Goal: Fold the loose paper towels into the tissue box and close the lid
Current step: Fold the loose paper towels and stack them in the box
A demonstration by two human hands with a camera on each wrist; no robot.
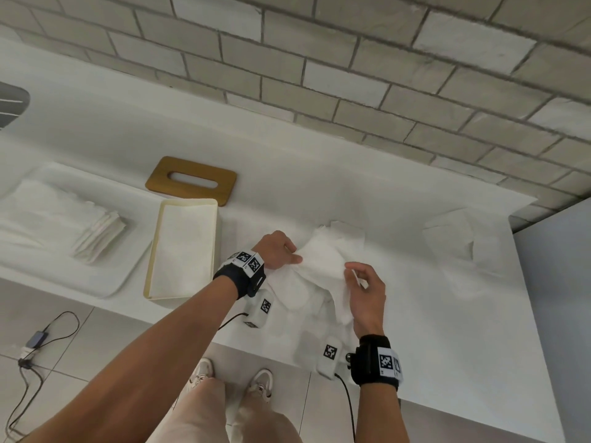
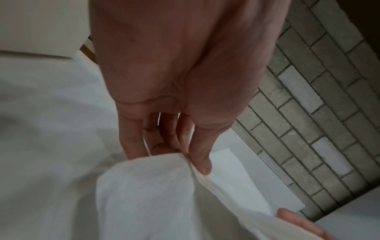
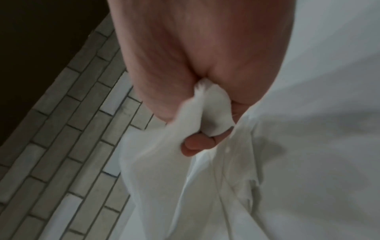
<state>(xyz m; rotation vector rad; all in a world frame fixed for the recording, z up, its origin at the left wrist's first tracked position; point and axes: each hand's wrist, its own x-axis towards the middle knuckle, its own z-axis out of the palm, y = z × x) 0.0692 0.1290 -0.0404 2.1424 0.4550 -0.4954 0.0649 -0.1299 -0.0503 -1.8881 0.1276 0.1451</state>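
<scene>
A loose white paper towel (image 1: 323, 263) hangs just above the white counter, held between both hands. My left hand (image 1: 281, 251) pinches its left edge; the left wrist view shows thumb and fingers (image 2: 201, 159) closed on the towel (image 2: 154, 194). My right hand (image 1: 364, 289) grips the right edge, and the right wrist view shows the towel (image 3: 207, 110) bunched in the curled fingers. The cream tissue box (image 1: 153, 251) stands open to the left with a flat towel inside. Its wooden lid (image 1: 192, 180), with an oval slot, lies on the counter behind the box.
A stack of folded towels (image 1: 96, 231) sits on a white tray (image 1: 128, 270) at the left. More loose towels (image 1: 451, 235) lie on the counter at the right. A brick wall (image 1: 351, 75) runs behind. Cables (image 1: 32, 346) trail on the floor.
</scene>
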